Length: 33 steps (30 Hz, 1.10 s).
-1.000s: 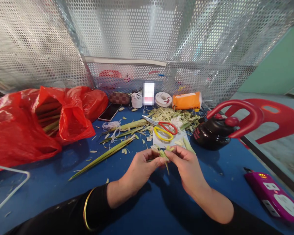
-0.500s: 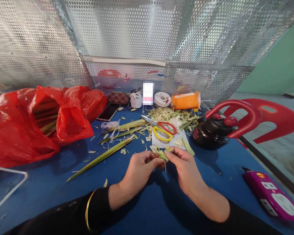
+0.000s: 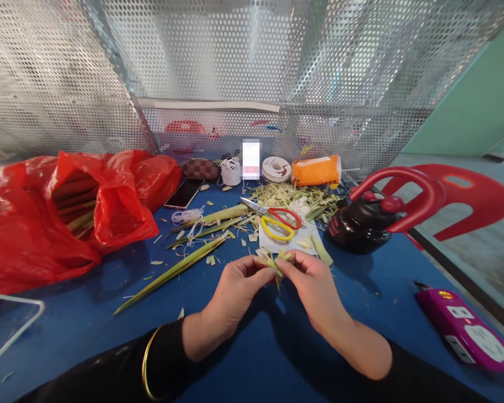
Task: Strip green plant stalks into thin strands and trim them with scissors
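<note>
Between my two hands is a small bundle of pale green leaf strips (image 3: pixel 274 262), folded and with loose ends sticking out. My left hand (image 3: pixel 244 285) pinches it from the left, thumb on top. From the other side my right hand (image 3: pixel 313 282) pinches it with thumb and forefinger; the fingertips of both hands nearly meet. Just beyond lies a pair of scissors (image 3: pixel 277 220) with one red and one yellow handle, resting on a white paper (image 3: pixel 273 245). Long green leaf stalks (image 3: pixel 180 267) lie to the left, near a tangle of white string (image 3: pixel 187 216).
A heap of leaf scraps (image 3: pixel 294 196) lies behind the scissors. Red plastic bags (image 3: pixel 126 190) with stalks stand left. A black kettle (image 3: pixel 357 226) and purple power strip (image 3: pixel 462 324) are right. A phone (image 3: pixel 185 193), ribbon roll (image 3: pixel 276 169) and orange packet (image 3: pixel 317 170) line the back.
Both hands have shifted slightly with the leaf bundle, their fingertips drawing a little closer together around it. The whole view has moved a little; the things on the table lie as before.
</note>
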{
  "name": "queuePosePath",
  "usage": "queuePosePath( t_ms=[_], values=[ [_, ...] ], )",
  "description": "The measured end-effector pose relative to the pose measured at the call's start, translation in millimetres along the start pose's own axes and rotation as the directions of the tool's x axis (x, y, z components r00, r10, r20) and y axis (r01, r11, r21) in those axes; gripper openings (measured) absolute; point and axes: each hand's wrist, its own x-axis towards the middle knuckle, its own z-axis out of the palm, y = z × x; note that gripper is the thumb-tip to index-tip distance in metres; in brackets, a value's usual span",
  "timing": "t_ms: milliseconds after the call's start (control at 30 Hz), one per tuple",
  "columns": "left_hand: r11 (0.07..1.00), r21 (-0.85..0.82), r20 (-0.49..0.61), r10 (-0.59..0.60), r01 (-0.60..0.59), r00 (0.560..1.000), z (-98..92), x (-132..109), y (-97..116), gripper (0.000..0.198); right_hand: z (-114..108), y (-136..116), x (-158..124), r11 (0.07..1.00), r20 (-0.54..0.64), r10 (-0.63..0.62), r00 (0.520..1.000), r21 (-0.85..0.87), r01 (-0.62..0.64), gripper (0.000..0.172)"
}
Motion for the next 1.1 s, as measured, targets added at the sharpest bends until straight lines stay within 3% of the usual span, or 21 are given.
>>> queuePosePath(
  t_ms=[300, 533, 667, 800, 1100],
  values=[
    [0.989, -0.137, 0.021, -0.053, 0.055, 0.998, 1.9, 0, 4, 0.018, 0, -1, 1, 0.998, 0.01, -0.032, 0.999, -0.058, 0.033, 0.022],
    [0.982, -0.164, 0.033, -0.087, 0.091, 0.996, -1.3, 1, 2, 0.022, 0, -4, 0, 0.967, 0.026, -0.122, 0.992, -0.22, 0.124, 0.026],
    [0.977, -0.169, 0.034, -0.126, 0.13, 0.991, -2.7, 2, 2, 0.017, -2, -6, 2, 0.957, 0.088, -0.125, 0.988, -0.253, 0.143, 0.023],
    [0.973, -0.198, 0.041, -0.114, 0.12, 0.993, -5.7, 4, 2, 0.016, -8, -8, 8, 0.968, 0.2, -0.111, 0.973, -0.199, 0.152, 0.006],
    [0.989, -0.118, 0.039, -0.085, 0.089, 0.996, -4.0, 3, 7, 0.019, -16, -10, 9, 0.843, 0.259, -0.279, 0.925, -0.395, 0.365, 0.009]
  ],
)
